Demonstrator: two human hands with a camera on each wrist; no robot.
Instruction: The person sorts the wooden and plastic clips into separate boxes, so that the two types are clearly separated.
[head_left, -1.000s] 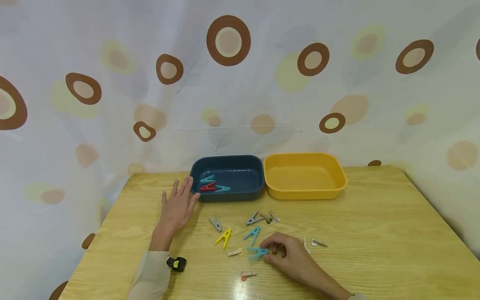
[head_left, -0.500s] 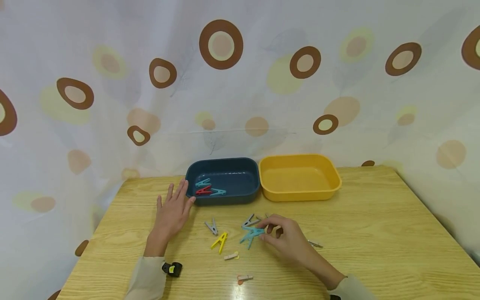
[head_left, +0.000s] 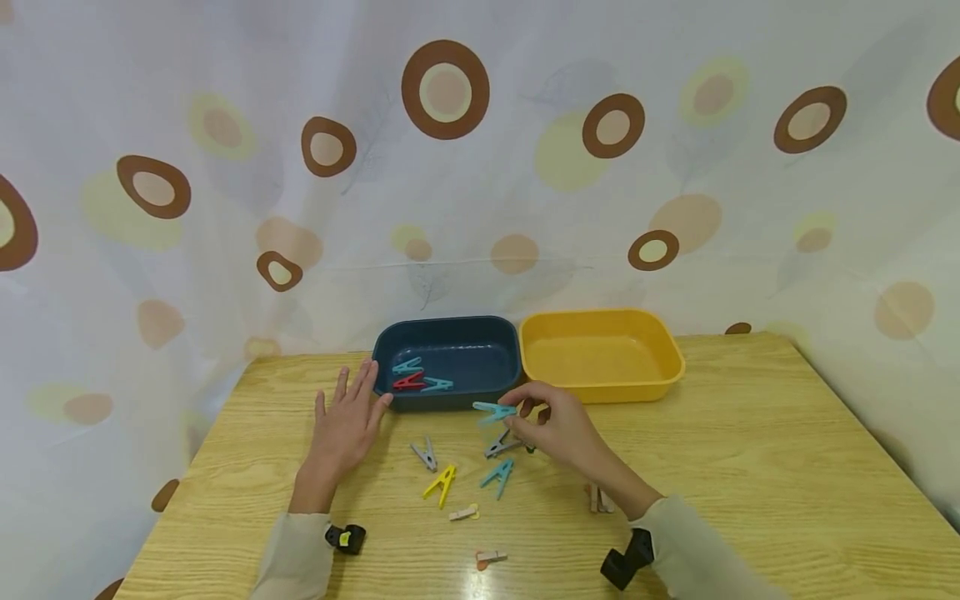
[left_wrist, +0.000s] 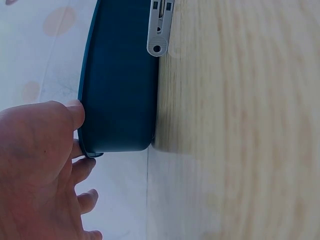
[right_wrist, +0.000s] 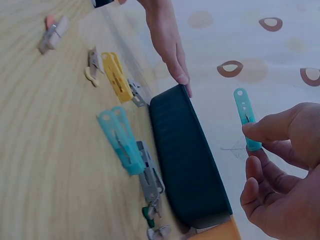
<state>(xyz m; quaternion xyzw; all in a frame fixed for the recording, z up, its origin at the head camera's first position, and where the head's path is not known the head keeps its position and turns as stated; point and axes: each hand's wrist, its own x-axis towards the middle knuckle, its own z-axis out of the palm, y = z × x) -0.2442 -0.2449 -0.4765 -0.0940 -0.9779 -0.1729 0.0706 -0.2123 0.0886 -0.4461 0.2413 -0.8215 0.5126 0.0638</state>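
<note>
Between thumb and fingers my right hand (head_left: pixel 558 425) pinches a light blue plastic clothespin (right_wrist: pixel 244 112), held up off the table near the front of the dark blue bin (head_left: pixel 491 402). My left hand (head_left: pixel 347 429) lies at the bin's left end, fingers extended, its thumb touching the rim in the left wrist view. Two light blue clothespins and a red clothespin (head_left: pixel 408 381) lie inside that bin. Below the right hand are a grey clothespin (head_left: pixel 501 446) and another light blue clothespin (head_left: pixel 498 477). A yellow clothespin (head_left: pixel 441 483) and a second grey clothespin (head_left: pixel 424 455) lie farther left.
A yellow bin (head_left: pixel 603 392) stands against the blue bin's right side. Small wooden clothespins lie on the table, one with a yellow decoration (head_left: pixel 463 513) and one with an orange decoration (head_left: pixel 491 557). A patterned cloth (head_left: pixel 465 208) hangs behind the table.
My right hand has lifted the light blue clothespin from the table's near part and carried it away from me toward the blue bin. The left hand has stayed at the bin.
</note>
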